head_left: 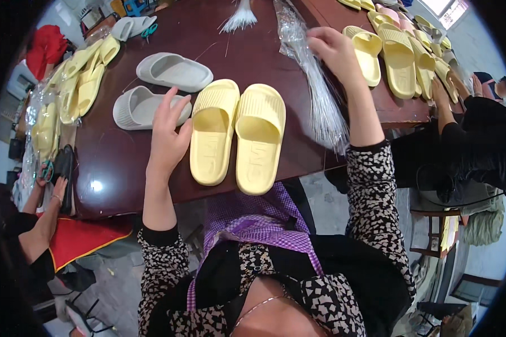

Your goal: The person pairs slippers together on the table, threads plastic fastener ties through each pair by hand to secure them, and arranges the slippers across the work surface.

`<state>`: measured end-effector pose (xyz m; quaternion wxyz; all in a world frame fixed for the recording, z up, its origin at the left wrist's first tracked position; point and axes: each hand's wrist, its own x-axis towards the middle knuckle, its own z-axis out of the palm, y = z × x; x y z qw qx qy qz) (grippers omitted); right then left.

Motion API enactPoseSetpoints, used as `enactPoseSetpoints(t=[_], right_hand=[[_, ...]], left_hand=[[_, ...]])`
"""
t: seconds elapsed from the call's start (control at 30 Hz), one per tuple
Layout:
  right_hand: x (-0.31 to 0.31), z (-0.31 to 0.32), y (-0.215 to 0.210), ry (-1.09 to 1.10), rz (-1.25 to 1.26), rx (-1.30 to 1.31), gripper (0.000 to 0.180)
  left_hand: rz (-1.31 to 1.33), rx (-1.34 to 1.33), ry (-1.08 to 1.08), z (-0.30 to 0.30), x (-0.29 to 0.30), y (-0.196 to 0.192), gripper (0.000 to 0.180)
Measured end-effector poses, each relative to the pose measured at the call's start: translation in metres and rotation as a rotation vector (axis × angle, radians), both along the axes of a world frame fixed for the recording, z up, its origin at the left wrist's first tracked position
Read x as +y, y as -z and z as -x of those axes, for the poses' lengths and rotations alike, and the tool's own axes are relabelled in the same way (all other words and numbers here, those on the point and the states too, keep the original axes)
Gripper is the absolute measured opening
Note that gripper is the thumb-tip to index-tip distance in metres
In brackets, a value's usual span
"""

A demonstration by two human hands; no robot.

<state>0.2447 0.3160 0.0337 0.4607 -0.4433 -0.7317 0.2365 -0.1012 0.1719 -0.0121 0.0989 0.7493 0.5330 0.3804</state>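
Observation:
Two yellow slippers, the left one [212, 132] and the right one [260, 140], lie side by side near the front edge of the table. My left hand [170, 132] has its fingers apart, over the near grey slipper [143, 108] and beside the left yellow slipper. Another grey slipper [175, 72] lies just beyond. At the right, my right hand [336, 51] is by a bundle of thin whitish strands [320, 112] in a clear plastic sleeve [291, 33]. Its fingers are bent together; anything between them is too small to make out.
More yellow slippers [398, 59] line the right side, where another person's hands [441, 95] reach in. Bagged yellow slippers [46, 129] and another person's hand [59, 188] are at left. Green scissors [149, 31] and white strands [242, 17] lie on the dark red table [118, 168].

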Motion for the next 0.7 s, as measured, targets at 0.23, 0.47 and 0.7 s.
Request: enactPoseSetpoints(t=[0.23, 0.47, 0.7], right_hand=[[-0.093, -0.034, 0.022, 0.041, 0.026, -0.273, 0.013], [-0.211, -0.046, 0.062, 0.178, -0.145, -0.607, 0.026], [-0.235, -0.033, 0.09, 0.211, -0.203, -0.743, 0.024]], left_hand=[[-0.062, 0.037, 0.079, -0.037, -0.042, -0.01, 0.037], [0.139, -0.45, 0.369, -0.069, -0.053, -0.043, 0.035], [-0.046, -0.941, 1.071, -0.082, -0.029, -0.113, 0.071]])
